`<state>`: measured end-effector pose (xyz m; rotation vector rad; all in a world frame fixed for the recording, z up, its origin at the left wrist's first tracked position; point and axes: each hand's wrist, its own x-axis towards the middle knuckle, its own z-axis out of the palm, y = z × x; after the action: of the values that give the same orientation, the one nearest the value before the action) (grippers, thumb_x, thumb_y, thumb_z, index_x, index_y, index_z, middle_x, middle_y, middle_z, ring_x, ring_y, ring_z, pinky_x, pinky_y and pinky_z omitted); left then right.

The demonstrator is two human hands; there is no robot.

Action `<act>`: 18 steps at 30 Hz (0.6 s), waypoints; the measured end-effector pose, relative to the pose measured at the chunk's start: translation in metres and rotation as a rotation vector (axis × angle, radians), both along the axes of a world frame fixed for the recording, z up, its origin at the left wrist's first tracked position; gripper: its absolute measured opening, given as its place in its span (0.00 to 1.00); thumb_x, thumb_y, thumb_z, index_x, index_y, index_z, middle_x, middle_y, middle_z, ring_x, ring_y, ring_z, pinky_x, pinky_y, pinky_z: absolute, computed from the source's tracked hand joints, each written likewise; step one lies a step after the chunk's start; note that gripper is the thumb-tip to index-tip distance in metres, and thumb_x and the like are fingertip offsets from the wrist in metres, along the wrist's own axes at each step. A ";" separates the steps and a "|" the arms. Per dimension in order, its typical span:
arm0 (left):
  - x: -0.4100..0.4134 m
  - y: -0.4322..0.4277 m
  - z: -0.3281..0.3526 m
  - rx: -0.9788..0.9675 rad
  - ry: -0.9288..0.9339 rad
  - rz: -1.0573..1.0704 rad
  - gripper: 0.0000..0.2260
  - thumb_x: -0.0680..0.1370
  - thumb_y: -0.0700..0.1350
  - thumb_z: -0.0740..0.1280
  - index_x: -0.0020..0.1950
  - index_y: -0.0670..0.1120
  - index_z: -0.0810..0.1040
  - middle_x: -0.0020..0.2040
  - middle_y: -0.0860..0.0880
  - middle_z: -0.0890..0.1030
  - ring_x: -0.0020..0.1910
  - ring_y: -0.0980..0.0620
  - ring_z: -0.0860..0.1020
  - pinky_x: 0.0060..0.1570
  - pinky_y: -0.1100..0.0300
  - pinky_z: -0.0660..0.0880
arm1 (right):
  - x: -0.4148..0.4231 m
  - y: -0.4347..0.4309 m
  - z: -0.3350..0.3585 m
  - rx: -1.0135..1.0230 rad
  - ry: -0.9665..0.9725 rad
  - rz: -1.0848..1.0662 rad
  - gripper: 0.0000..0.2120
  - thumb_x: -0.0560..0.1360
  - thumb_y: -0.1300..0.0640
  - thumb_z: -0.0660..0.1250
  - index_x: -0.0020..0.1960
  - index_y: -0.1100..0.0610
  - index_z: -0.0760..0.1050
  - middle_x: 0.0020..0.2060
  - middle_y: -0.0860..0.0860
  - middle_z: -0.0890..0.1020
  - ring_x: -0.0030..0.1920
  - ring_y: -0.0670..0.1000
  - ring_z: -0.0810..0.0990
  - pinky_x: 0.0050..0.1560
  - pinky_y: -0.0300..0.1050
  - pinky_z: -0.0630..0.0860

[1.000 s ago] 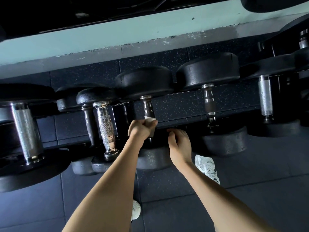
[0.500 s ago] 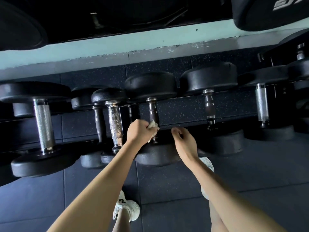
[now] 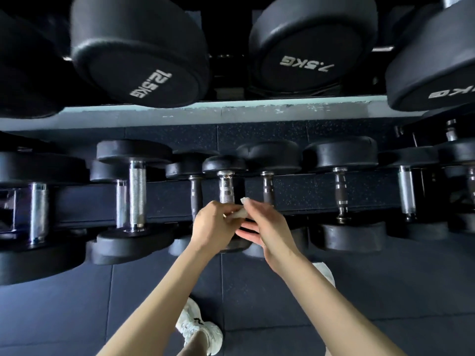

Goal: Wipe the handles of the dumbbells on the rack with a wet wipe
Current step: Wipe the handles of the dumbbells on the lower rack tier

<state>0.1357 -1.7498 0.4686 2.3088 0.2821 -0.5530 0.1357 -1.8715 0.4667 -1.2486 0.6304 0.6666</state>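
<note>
Head view, looking down at a two-tier dumbbell rack. Nearest, at six o'clock in the frame, a white trainer (image 3: 199, 327) stands on dark speckled rubber floor tiles (image 3: 77, 317). Both bare forearms reach from there toward the centre.

The left hand (image 3: 213, 226) curls its fingers round one end of the wet wipe (image 3: 237, 214). The right hand (image 3: 270, 227), at its three o'clock, pinches the other end between thumb and forefinger, with its remaining fingers loose beneath. The wipe is a small, crumpled, pale wad held between the two hands and appears clear of every handle. The two-handed hold suggests it is being refolded or passed across to present a fresh face for the next stroke.

Just beyond, at twelve o'clock from the hands, lies the knurled chrome handle (image 3: 226, 186) of a small dumbbell. It is flanked at one o'clock by a dark ringed handle (image 3: 267, 187) and at eleven o'clock by a thin dark handle (image 3: 195, 194). The dumbbells lie crosswise on the rack rail (image 3: 167, 214), so each handle bridges the gap and is reachable from the front. Their heads are round and of matt black rubber.

Farthest, at twelve o'clock in the frame, upper-tier heads marked 12.5KG (image 3: 144, 73) and 7.5KG (image 3: 308, 55) overhang the lower row.
</note>
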 end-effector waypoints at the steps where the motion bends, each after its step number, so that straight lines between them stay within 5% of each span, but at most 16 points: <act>1: -0.002 0.006 0.001 -0.023 0.018 -0.035 0.06 0.74 0.43 0.68 0.39 0.51 0.80 0.26 0.57 0.71 0.30 0.54 0.72 0.27 0.71 0.64 | -0.001 0.009 0.003 -0.012 -0.006 -0.021 0.08 0.75 0.54 0.68 0.53 0.54 0.78 0.45 0.52 0.84 0.47 0.50 0.84 0.50 0.46 0.81; 3: -0.007 0.018 0.003 -0.106 0.057 -0.080 0.06 0.73 0.42 0.69 0.37 0.51 0.79 0.28 0.57 0.73 0.31 0.55 0.71 0.28 0.70 0.64 | -0.006 0.024 0.008 -0.076 -0.017 -0.089 0.09 0.75 0.59 0.68 0.55 0.57 0.79 0.45 0.53 0.84 0.44 0.48 0.84 0.44 0.42 0.81; 5: -0.012 0.029 0.007 -0.220 0.104 -0.061 0.08 0.73 0.40 0.70 0.50 0.49 0.83 0.38 0.54 0.81 0.39 0.54 0.78 0.38 0.69 0.70 | -0.011 0.036 0.010 -0.131 -0.016 -0.182 0.11 0.76 0.65 0.65 0.56 0.59 0.79 0.44 0.52 0.83 0.40 0.47 0.82 0.42 0.41 0.80; 8: -0.016 0.049 0.007 -0.299 0.140 0.041 0.13 0.74 0.38 0.69 0.57 0.46 0.81 0.47 0.50 0.83 0.46 0.54 0.81 0.51 0.63 0.76 | -0.016 0.043 0.005 -0.205 -0.065 -0.283 0.09 0.77 0.63 0.65 0.53 0.55 0.80 0.44 0.48 0.83 0.44 0.47 0.81 0.50 0.45 0.79; 10: -0.015 0.064 0.006 -0.279 0.098 0.113 0.10 0.74 0.38 0.69 0.55 0.46 0.82 0.46 0.51 0.83 0.46 0.55 0.81 0.51 0.63 0.75 | -0.013 0.041 -0.002 -0.363 -0.162 -0.289 0.07 0.76 0.60 0.67 0.51 0.53 0.82 0.44 0.42 0.83 0.45 0.40 0.80 0.55 0.42 0.77; 13: -0.007 0.082 0.002 -0.207 0.039 0.196 0.09 0.76 0.40 0.67 0.55 0.46 0.82 0.47 0.50 0.83 0.47 0.54 0.80 0.49 0.65 0.71 | 0.003 0.036 -0.012 -0.591 -0.348 -0.294 0.09 0.77 0.58 0.66 0.55 0.57 0.81 0.46 0.41 0.82 0.44 0.34 0.78 0.50 0.27 0.72; 18: 0.016 0.085 -0.019 -0.160 -0.029 0.298 0.10 0.77 0.44 0.67 0.56 0.45 0.81 0.50 0.48 0.83 0.46 0.53 0.80 0.47 0.62 0.74 | 0.031 0.058 -0.045 -0.709 -0.424 0.031 0.16 0.81 0.51 0.56 0.44 0.56 0.79 0.32 0.48 0.77 0.31 0.41 0.73 0.35 0.36 0.68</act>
<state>0.1513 -1.6652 0.4499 2.0694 0.5383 -0.3771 0.1662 -1.8130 0.4214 -1.9918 0.5014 0.1730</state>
